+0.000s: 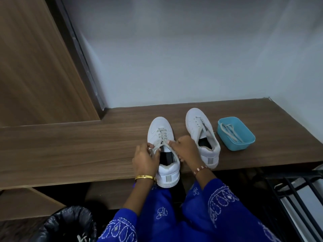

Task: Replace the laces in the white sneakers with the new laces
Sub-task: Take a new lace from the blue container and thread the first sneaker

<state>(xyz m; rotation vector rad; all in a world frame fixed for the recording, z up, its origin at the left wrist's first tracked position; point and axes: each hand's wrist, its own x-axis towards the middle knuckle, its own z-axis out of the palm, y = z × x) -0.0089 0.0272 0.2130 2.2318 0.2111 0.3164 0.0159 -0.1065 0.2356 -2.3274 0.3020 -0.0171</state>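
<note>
Both hands, left hand point(146, 158) and right hand point(185, 148), pinch the lace point(161, 136) on the near sneaker point(163, 151). Far sneaker point(202, 135) barely laced; 1 lace waits in the blue tub point(244, 137).

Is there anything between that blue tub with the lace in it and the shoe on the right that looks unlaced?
Nothing visible does. The blue tub sits on the wooden shelf right beside the right sneaker, with bare wood between them. The lace lies loose inside it. Both hands are busy at the left sneaker: the left hand and right hand pinch its laces.

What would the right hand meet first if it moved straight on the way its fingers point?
Probably the lace of the near sneaker, which the right hand already pinches; beyond that, the left hand. Depth is unclear.
</note>
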